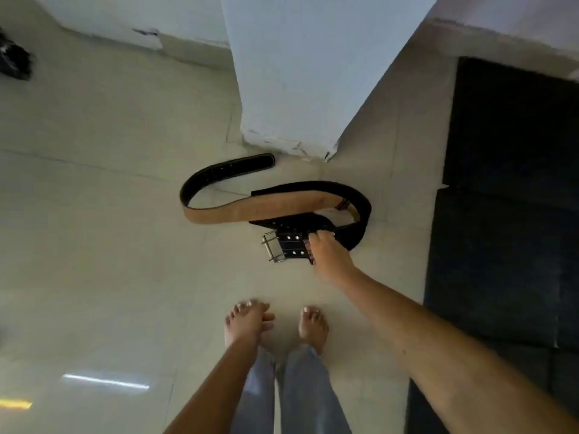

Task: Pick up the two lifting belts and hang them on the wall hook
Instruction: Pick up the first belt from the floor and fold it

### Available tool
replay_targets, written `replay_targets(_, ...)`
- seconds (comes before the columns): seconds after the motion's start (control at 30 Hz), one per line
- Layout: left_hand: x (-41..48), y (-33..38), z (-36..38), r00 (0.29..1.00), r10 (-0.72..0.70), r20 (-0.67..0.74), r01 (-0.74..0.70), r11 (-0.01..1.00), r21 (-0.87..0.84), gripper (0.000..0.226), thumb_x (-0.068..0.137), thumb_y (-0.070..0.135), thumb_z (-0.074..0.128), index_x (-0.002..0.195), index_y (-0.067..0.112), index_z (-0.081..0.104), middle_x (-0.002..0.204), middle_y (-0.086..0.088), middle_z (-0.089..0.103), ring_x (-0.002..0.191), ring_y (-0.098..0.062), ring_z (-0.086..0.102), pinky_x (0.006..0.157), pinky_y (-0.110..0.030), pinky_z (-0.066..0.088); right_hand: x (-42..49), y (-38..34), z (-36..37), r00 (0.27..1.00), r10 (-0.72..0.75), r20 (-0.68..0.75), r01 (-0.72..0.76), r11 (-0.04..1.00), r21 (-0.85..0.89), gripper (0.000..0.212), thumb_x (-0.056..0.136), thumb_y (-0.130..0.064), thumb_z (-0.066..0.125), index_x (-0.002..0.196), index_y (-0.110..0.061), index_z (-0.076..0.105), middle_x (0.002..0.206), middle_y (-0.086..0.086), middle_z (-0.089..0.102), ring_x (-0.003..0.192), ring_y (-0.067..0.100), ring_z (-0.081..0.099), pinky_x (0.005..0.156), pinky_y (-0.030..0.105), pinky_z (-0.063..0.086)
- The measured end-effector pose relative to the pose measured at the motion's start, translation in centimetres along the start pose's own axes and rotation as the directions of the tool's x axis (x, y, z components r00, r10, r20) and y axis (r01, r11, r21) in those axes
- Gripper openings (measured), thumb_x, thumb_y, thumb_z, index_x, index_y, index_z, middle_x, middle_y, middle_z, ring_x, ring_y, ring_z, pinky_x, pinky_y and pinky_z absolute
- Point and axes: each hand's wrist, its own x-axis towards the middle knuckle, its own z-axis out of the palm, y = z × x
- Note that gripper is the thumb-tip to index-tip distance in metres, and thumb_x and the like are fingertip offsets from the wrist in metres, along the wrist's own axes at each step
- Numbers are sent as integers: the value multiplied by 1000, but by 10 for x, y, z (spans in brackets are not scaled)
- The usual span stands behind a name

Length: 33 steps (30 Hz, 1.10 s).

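Observation:
Two lifting belts lie overlapped on the pale tiled floor, just in front of a white pillar. One belt (219,211) is black outside and tan inside, curled in an open loop to the left. The other, a wide black belt (360,198), bends round on the right and ends in a steel double-prong buckle (272,247). My right hand (329,253) reaches down beside the buckle, its fingers and thumb closed across the black strap, which still rests on the floor. My left hand (253,317) hangs loose above my left foot and holds nothing. No wall hook is in view.
The white pillar (297,89) stands right behind the belts. Black rubber floor mats (501,198) cover the right side. A dark object (15,61) lies at the far left edge. My bare feet (313,327) stand just short of the belts.

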Motion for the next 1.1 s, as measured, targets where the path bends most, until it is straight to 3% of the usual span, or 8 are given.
replay_targets(0.17, 79, 7, 38, 993, -86, 79, 89, 996, -29, 17, 89, 23, 61, 93, 7, 66, 87, -10, 71, 75, -21, 65, 59, -31, 49, 93, 40, 33, 999, 35, -39, -37, 996, -76, 36, 83, -10, 67, 115, -3, 54, 121, 18, 56, 116, 33, 53, 94, 40, 48)
replay_targets(0.37, 94, 5, 73, 985, -120, 121, 134, 985, -112, 15, 92, 19, 56, 99, 8, 62, 84, -8, 67, 68, -19, 59, 62, -29, 46, 106, 52, 57, 978, 50, 202, -15, 985, -171, 32, 86, -17, 65, 115, -2, 60, 124, 18, 54, 110, 36, 56, 88, 40, 49)
replay_targets(0.53, 53, 11, 78, 979, -139, 151, 155, 982, -103, 21, 95, 18, 53, 106, 2, 59, 83, -11, 63, 63, -19, 55, 52, -25, 46, 62, 39, 40, 927, -70, 368, 178, 947, -268, 25, 92, -17, 55, 111, -4, 63, 112, 16, 67, 106, 33, 62, 78, 35, 48)
replay_targets(0.67, 0, 21, 56, 988, -122, 98, 131, 987, -89, 27, 92, 22, 58, 103, -1, 62, 93, -17, 66, 77, -25, 60, 64, -30, 48, 19, 15, -3, 927, -137, 349, 176, 981, -83, 24, 92, -20, 51, 105, -3, 62, 114, 15, 61, 116, 32, 48, 94, 42, 46)
replay_targets(0.73, -22, 21, 37, 999, -40, 14, 41, 994, -98, 33, 83, 44, 63, 102, 18, 64, 109, -15, 61, 99, -27, 59, 85, -39, 52, -13, 0, -39, 950, -134, 283, 122, 991, 62, 26, 98, -26, 46, 106, -3, 57, 114, 13, 57, 117, 28, 44, 87, 41, 45)
replay_targets(0.83, -17, 8, 20, 987, -112, 114, 134, 970, -204, 61, 60, 81, 59, 112, 49, 54, 137, -21, 49, 125, -39, 45, 105, -58, 37, -66, -29, -102, 978, -138, 159, 105, 974, 202, 29, 102, -30, 38, 101, -6, 53, 106, 11, 55, 107, 27, 48, 82, 37, 41)
replay_targets(0.97, -209, 104, -16, 947, 99, 306, 80, 847, -525, 48, 86, 48, 60, 118, 11, 63, 115, -15, 67, 111, -30, 61, 96, -45, 48, -139, -72, -199, 996, -88, -5, 81, 893, 443, 34, 102, -33, 38, 93, -3, 53, 88, 9, 57, 83, 26, 55, 69, 34, 40)
replay_targets(1.1, -321, 150, -55, 874, 376, 308, -149, 811, -566, 44, 90, 39, 58, 123, 10, 62, 112, -12, 71, 101, -28, 67, 84, -40, 52, -210, -113, -290, 992, 23, -123, 71, 707, 703, 30, 100, -30, 44, 92, -6, 60, 83, 9, 63, 76, 24, 61, 61, 31, 44)
